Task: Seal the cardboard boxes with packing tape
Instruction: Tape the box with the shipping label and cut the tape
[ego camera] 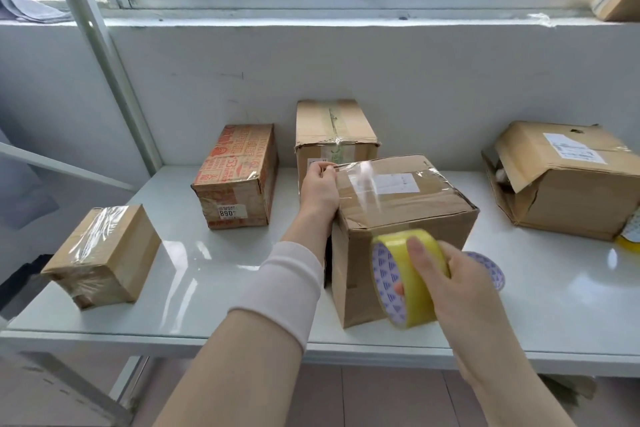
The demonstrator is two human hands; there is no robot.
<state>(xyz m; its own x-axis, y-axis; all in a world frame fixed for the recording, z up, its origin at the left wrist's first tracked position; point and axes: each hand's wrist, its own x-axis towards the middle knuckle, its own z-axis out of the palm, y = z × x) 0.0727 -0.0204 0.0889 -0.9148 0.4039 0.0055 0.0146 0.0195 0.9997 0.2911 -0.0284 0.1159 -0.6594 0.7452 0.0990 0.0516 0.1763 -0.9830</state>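
Left hand [320, 189] pinches clear tape [363, 174] atop the central box [408, 218], right hand [462, 276] grips the yellow tape roll [407, 279], taller box [332, 128] just behind.

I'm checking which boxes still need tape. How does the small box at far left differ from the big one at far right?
The small box is shut, with clear tape wrapped over its top; the big box gapes open at its left end. The big box bears a white label; the small box shows none. Both are brown cardboard on the white table.
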